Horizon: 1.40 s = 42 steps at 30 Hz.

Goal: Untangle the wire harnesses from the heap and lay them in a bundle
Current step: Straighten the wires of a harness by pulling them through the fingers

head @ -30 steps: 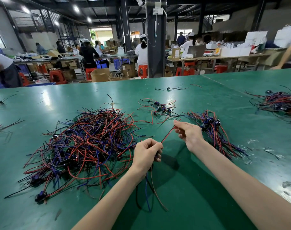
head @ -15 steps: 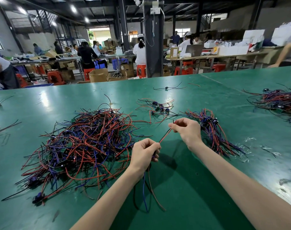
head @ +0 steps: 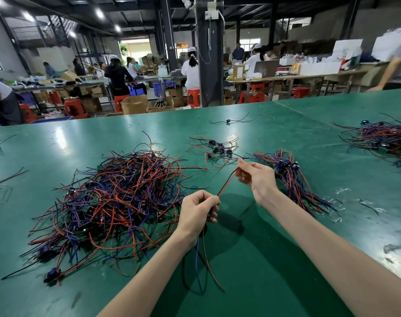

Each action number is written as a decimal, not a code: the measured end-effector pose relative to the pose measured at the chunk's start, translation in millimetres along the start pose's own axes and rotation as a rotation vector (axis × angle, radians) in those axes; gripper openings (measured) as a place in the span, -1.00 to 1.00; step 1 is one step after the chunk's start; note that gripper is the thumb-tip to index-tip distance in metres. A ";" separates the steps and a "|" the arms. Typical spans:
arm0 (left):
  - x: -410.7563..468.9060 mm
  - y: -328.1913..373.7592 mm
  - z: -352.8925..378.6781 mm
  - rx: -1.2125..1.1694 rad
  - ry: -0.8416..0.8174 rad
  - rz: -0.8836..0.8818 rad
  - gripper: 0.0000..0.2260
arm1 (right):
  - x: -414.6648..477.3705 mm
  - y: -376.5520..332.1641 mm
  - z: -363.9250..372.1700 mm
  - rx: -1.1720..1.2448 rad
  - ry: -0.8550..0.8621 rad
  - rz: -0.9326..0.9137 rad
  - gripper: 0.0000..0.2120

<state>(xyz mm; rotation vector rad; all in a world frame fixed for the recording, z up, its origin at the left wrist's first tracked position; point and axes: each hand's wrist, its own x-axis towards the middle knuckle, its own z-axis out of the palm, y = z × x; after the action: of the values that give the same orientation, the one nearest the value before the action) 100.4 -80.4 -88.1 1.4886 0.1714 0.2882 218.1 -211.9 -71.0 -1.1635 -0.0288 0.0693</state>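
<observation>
Left hand is gripping one wire harness above the green bench, loose ends dangling below the fist, while right hand is pinching its red and black leads taut. Tangled heap is lying toward the bench's left edge; sorted bundle is lying just beyond the right hand.

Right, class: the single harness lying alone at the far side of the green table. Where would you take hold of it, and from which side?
Probably at the small dark connector in the middle of the lone harness, pinched from above. Its thin wires trail flat on the table to left and right, so the block looks the only raised, solid part.
</observation>
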 end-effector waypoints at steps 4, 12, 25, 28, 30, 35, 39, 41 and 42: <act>0.0 -0.1 0.4 -0.008 -0.002 -0.004 -0.73 | -0.8 -1.6 -1.5 0.010 -0.024 0.035 -0.81; -1.1 0.5 -1.5 -0.009 0.000 -0.004 -0.74 | -1.8 -7.4 -3.2 0.003 -0.155 0.058 -0.81; -5.3 3.4 -0.2 0.001 -0.051 -0.009 -0.72 | 5.2 16.2 -12.2 -1.105 -0.054 -0.983 -0.85; -4.7 4.4 -0.2 0.001 -0.045 -0.009 -0.73 | 6.6 8.3 -10.2 -0.805 -0.025 -0.554 -0.82; -4.2 4.5 0.5 0.000 -0.049 -0.014 -0.74 | 7.7 2.8 -9.6 -0.454 -0.023 -0.223 -0.80; -4.0 5.8 1.0 -0.004 -0.057 -0.016 -0.75 | 8.4 -7.5 -7.2 0.045 -0.023 0.221 -0.84; -4.9 6.4 2.3 -0.009 -0.072 -0.010 -0.75 | 9.4 -11.2 -6.9 0.286 -0.076 0.427 -0.78; -5.4 6.4 2.7 -0.008 -0.075 -0.008 -0.75 | 9.8 -10.9 -6.0 0.315 -0.075 0.465 -0.77; -5.5 6.4 2.7 -0.007 -0.076 -0.007 -0.74 | 9.7 -10.3 -5.6 0.314 -0.075 0.471 -0.77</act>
<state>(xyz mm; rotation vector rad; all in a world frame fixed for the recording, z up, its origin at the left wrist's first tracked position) 95.4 -84.3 -81.9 1.4888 0.1148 0.2260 228.5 -220.4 -63.9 -0.8335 0.1856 0.5167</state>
